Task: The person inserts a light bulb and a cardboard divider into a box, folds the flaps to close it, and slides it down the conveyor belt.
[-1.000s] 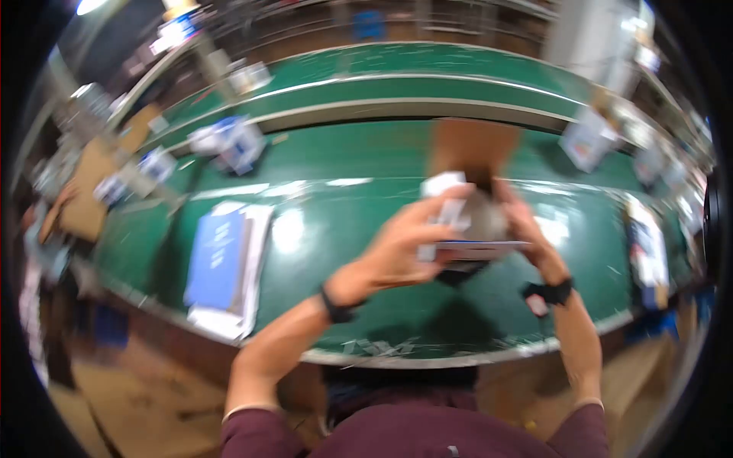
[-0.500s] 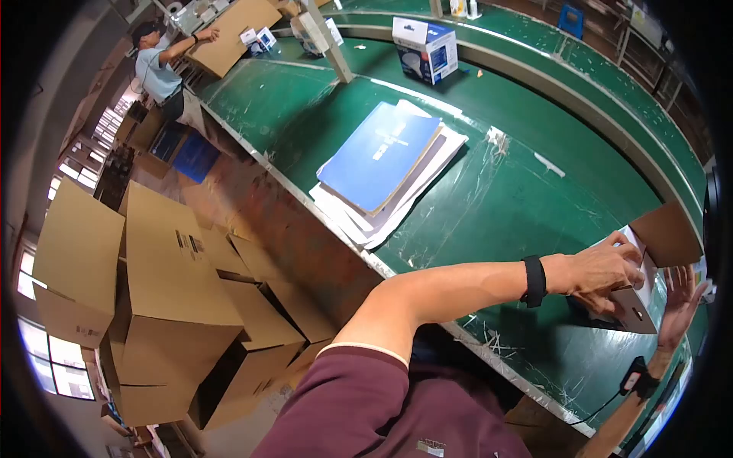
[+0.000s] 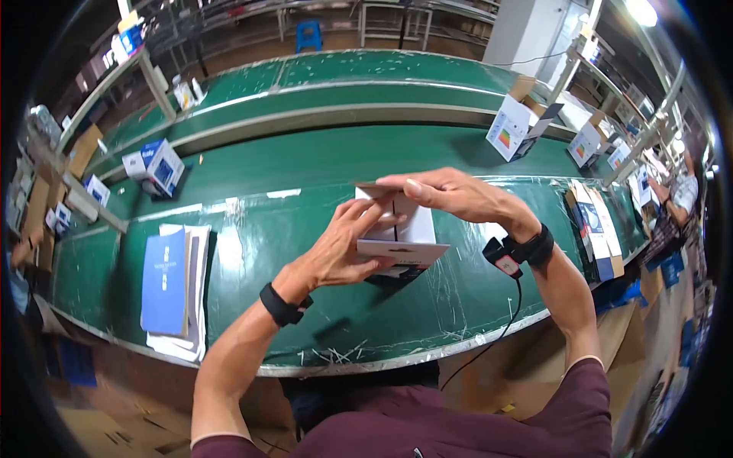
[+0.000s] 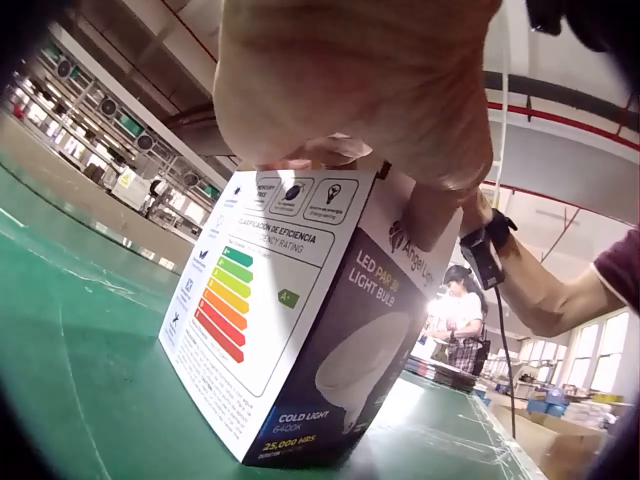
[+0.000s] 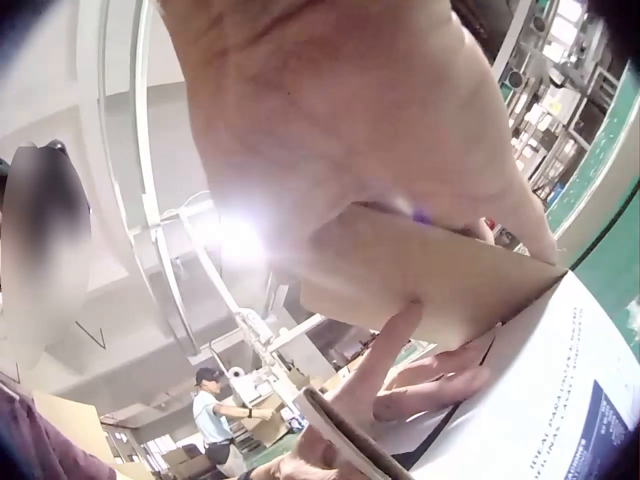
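Observation:
A white and dark-blue light bulb box point(image 4: 265, 290) stands upright on the green table. My left hand point(image 3: 336, 243) grips its top, with fingers over the white inner flaps point(image 3: 416, 223) and the thumb by the raised front flap point(image 3: 402, 249). From the far side my right hand point(image 3: 466, 197) reaches across with nearly straight fingers, touching the brown inner face of another flap point(image 5: 430, 270). Left-hand fingers point(image 5: 430, 385) lie under that flap in the right wrist view. What the box holds is hidden.
Blue folder point(image 3: 164, 282) on papers at left. One printed box point(image 3: 155, 168) stands back left, others point(image 3: 513, 128) back right. Flat cartons point(image 3: 595, 229) lie at the right edge. A cable point(image 3: 489, 347) hangs from my right wrist. Another person point(image 3: 679, 195) is at far right.
The head view has swung left and back again. The brown flap, upright before, is now folded lower over the box top, with my right hand across it.

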Demonstrator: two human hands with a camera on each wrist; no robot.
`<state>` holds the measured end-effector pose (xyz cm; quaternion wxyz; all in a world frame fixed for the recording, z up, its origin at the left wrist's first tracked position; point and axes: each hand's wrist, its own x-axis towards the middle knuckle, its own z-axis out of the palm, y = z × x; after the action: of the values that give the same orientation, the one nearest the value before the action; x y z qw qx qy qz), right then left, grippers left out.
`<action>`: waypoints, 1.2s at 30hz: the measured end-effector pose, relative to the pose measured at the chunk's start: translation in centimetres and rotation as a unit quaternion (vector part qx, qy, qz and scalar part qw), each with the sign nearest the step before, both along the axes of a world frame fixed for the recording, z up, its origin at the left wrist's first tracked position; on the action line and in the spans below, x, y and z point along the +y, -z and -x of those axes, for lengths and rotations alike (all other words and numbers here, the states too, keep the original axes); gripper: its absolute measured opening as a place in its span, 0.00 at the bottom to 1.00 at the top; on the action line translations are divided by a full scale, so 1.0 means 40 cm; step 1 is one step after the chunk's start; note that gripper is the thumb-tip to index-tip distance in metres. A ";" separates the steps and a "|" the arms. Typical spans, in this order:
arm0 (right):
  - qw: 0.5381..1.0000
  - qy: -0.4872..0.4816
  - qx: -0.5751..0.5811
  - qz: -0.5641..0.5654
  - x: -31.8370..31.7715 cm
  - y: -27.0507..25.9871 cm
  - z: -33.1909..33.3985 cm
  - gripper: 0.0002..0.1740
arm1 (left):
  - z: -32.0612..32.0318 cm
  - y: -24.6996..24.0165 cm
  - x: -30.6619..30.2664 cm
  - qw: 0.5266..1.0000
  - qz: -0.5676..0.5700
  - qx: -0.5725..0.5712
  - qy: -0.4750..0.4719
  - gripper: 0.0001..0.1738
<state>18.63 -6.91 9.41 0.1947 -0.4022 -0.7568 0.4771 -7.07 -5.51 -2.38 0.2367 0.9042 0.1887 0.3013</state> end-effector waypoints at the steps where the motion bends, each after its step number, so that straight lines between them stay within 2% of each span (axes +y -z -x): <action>1: 0.999 -0.011 0.034 0.014 0.006 0.013 -0.004 0.39 | 0.002 -0.004 0.001 1.000 -0.006 0.003 0.001 0.47; 3: 1.000 -0.011 0.027 0.004 0.005 0.027 -0.005 0.39 | 0.000 0.001 -0.005 1.000 -0.008 0.002 -0.003 0.46; 5: 0.998 -0.026 -0.009 -0.048 -0.013 0.031 0.002 0.38 | -0.004 0.014 -0.015 0.998 0.050 -0.023 -0.027 0.45; 6: 0.999 -0.033 -0.023 -0.022 -0.020 0.032 -0.002 0.32 | -0.004 0.023 -0.018 0.995 0.079 -0.034 -0.040 0.45; 7: 0.998 -0.038 -0.033 -0.045 -0.027 0.040 -0.008 0.32 | 0.001 0.041 -0.015 0.996 0.081 -0.031 -0.036 0.46; 10: 0.989 -0.026 -0.033 -0.145 -0.036 0.084 -0.024 0.34 | -0.012 0.057 -0.032 0.991 0.063 -0.116 -0.027 0.47; 11: 0.985 -0.017 -0.020 -0.170 -0.033 0.101 -0.029 0.32 | -0.006 0.069 -0.036 0.993 0.051 -0.102 -0.037 0.48; 14: 0.991 0.010 0.034 -0.126 -0.048 0.100 -0.033 0.27 | -0.017 0.094 -0.074 0.947 0.247 -0.187 -0.081 0.47; 15: 0.992 0.013 0.041 -0.115 -0.050 0.108 -0.036 0.25 | -0.019 0.077 -0.093 0.947 0.232 -0.202 -0.092 0.50; 18: 0.995 0.025 0.041 -0.085 -0.049 0.132 -0.041 0.19 | -0.022 0.070 -0.115 0.946 0.061 -0.265 -0.176 0.47; 19: 0.997 0.029 0.024 -0.073 -0.052 0.138 -0.039 0.18 | -0.017 0.038 -0.125 0.960 0.020 -0.220 -0.170 0.37; 20: 0.998 0.031 0.005 -0.059 -0.057 0.145 -0.038 0.17 | -0.011 0.049 -0.120 0.965 0.021 -0.210 -0.158 0.31; 22: 0.997 0.006 0.074 -0.035 -0.059 0.195 -0.047 0.20 | -0.008 0.066 -0.102 0.973 0.019 -0.190 -0.129 0.21; 23: 0.992 0.011 0.125 -0.003 -0.064 0.210 -0.062 0.22 | -0.007 0.059 -0.102 0.971 0.060 -0.188 -0.132 0.13; 26: 0.977 -0.031 0.209 0.010 -0.092 0.250 -0.105 0.27 | 0.003 0.066 -0.096 0.981 0.029 -0.125 -0.147 0.11; 28: 0.982 -0.018 0.142 -0.123 -0.151 0.268 -0.108 0.27 | 0.006 0.061 -0.086 0.981 0.029 -0.130 -0.142 0.11; 29: 0.974 0.013 0.110 -0.196 -0.174 0.284 -0.088 0.27 | 0.006 0.064 -0.096 0.981 0.034 -0.132 -0.141 0.12; 32: 0.960 0.089 0.127 -0.234 -0.176 0.322 -0.052 0.24 | -0.013 0.056 -0.099 0.951 0.178 -0.216 -0.134 0.15; 33: 0.959 0.096 0.133 -0.232 -0.152 0.344 -0.057 0.24 | -0.027 0.031 -0.112 0.942 0.190 -0.223 -0.162 0.16; 36: 0.921 0.247 0.083 -0.290 -0.099 0.277 -0.007 0.29 | -0.037 0.014 -0.097 0.896 0.290 -0.240 -0.235 0.22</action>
<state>18.91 -10.85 -1.68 0.4763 -0.4611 -0.7199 0.2058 -5.57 -9.40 -2.95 0.4488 0.6250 0.4117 0.4883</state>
